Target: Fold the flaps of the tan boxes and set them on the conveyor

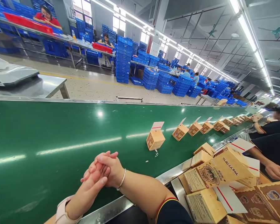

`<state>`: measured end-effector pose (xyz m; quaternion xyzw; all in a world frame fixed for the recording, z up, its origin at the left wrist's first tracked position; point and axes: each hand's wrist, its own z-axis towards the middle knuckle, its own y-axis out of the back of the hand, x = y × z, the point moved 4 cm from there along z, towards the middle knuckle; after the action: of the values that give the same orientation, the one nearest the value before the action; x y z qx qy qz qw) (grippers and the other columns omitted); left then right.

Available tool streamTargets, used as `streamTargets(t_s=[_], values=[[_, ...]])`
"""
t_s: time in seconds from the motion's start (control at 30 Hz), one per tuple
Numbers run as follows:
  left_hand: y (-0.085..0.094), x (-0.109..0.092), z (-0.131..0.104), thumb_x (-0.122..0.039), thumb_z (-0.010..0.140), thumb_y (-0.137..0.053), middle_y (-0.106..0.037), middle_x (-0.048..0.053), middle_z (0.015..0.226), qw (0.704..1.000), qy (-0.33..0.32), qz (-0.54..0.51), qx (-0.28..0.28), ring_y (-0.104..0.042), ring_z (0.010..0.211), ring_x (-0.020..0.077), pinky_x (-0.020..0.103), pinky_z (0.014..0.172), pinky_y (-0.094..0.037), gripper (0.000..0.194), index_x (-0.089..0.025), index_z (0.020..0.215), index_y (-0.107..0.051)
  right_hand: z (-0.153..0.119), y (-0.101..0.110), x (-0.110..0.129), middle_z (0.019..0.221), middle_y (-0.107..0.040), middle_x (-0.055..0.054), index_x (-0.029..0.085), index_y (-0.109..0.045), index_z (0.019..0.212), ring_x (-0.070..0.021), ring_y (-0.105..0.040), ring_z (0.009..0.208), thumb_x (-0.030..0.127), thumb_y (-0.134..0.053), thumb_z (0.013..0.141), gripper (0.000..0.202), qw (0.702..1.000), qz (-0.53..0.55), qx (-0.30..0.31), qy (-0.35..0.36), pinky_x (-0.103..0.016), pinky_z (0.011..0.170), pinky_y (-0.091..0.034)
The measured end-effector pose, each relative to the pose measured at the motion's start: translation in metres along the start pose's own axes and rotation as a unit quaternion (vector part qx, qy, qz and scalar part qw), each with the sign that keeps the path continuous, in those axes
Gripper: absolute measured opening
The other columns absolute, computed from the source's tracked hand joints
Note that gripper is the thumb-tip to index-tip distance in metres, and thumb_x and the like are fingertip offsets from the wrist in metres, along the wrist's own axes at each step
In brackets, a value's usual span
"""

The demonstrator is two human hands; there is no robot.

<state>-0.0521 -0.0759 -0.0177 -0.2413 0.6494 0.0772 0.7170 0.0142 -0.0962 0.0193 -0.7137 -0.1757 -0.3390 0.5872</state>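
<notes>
My left hand (91,182), with a pale band on its wrist, and my right hand (114,170), wearing a thin bracelet, are clasped together above the green conveyor belt (67,130). Their fingers are interlaced, and no object shows between them. Ahead and to the right, the nearest small brown carton (156,140) stands on the belt with its white-and-red flap raised. Beside my right arm lies a pile of printed cartons (206,203), several with flaps up.
More open cartons (180,132) form a line along the belt to the right. A metal rail (112,211) edges the near side. At the right, a co-worker's hand (276,170) is by the pile. Blue crate stacks (123,59) stand across the aisle.
</notes>
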Motion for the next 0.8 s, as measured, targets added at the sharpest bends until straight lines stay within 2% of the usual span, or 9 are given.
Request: streamTargets(t_s=[0.13,0.3,0.4,0.5,0.57,0.73,0.8], values=[[0.002,0.003,-0.002,-0.05,0.083,-0.053,-0.046,0.014,0.14,0.984,-0.08,0.16,0.015,-0.032,0.138,0.032,0.045,0.11,-0.036,0.075,-0.021,0.147,-0.027,-0.003,-0.001,0.002,0.051,-0.049,-0.005,0.017,-0.056,0.05,-0.026,-0.059,0.062,0.049,-0.065,0.058,0.034,0.997,-0.062,0.03,-0.028,-0.045,0.07,-0.054],[-0.003,0.0,-0.003,-0.042,0.087,-0.049,-0.044,0.017,0.141,0.931,-0.174,0.321,0.028,-0.032,0.138,0.0315,0.047,0.111,-0.035,0.079,-0.018,0.15,-0.007,-0.001,0.003,0.002,0.045,-0.046,-0.005,0.018,-0.053,0.044,-0.023,-0.056,0.055,0.051,-0.063,0.062,0.039,0.997,-0.077,0.008,0.006,-0.039,0.063,-0.053],[-0.01,-0.003,-0.003,-0.038,0.086,-0.051,-0.039,0.018,0.144,0.891,-0.214,0.4,0.022,-0.032,0.137,0.0332,0.05,0.109,-0.037,0.083,-0.017,0.15,-0.002,0.0,0.008,0.001,0.041,-0.043,-0.006,0.019,-0.047,0.039,-0.0201,-0.052,0.049,0.052,-0.053,0.073,0.048,0.995,-0.082,-0.055,-0.02,-0.033,0.055,-0.049],[-0.016,-0.004,-0.004,-0.035,0.087,-0.049,-0.033,0.019,0.148,0.86,-0.243,0.447,0.034,-0.03,0.138,0.0348,0.053,0.107,-0.038,0.078,-0.019,0.15,-0.006,-0.006,0.008,0.001,0.04,-0.042,-0.005,0.02,-0.041,0.038,-0.0163,-0.046,0.043,0.049,-0.044,0.083,0.054,0.985,-0.09,-0.131,-0.064,-0.027,0.047,-0.042],[-0.018,-0.005,-0.005,-0.035,0.087,-0.049,-0.032,0.017,0.15,0.846,-0.255,0.466,0.045,-0.03,0.138,0.0352,0.054,0.107,-0.037,0.074,-0.023,0.15,-0.01,-0.01,0.006,0.002,0.041,-0.042,-0.005,0.02,-0.038,0.039,-0.0148,-0.043,0.041,0.047,-0.041,0.087,0.055,0.979,-0.088,-0.171,-0.067,-0.025,0.044,-0.038],[-0.014,-0.008,-0.001,-0.035,0.088,-0.048,-0.039,0.016,0.146,0.842,-0.245,0.475,0.066,-0.038,0.134,0.0334,0.052,0.106,-0.039,0.074,-0.024,0.15,-0.01,-0.009,0.008,0.002,0.046,-0.045,-0.001,0.019,-0.04,0.053,-0.0135,-0.044,0.041,0.041,-0.04,0.094,0.046,0.962,-0.06,-0.262,-0.057,-0.023,0.044,-0.037],[-0.008,-0.008,0.004,-0.038,0.087,-0.05,-0.042,0.017,0.143,0.852,-0.225,0.469,0.05,-0.04,0.133,0.0323,0.05,0.105,-0.041,0.078,-0.022,0.15,-0.008,-0.004,0.01,-0.001,0.051,-0.049,0.0,0.019,-0.044,0.062,-0.0136,-0.047,0.045,0.045,-0.044,0.094,0.041,0.96,-0.033,-0.266,-0.074,-0.024,0.049,-0.041]])
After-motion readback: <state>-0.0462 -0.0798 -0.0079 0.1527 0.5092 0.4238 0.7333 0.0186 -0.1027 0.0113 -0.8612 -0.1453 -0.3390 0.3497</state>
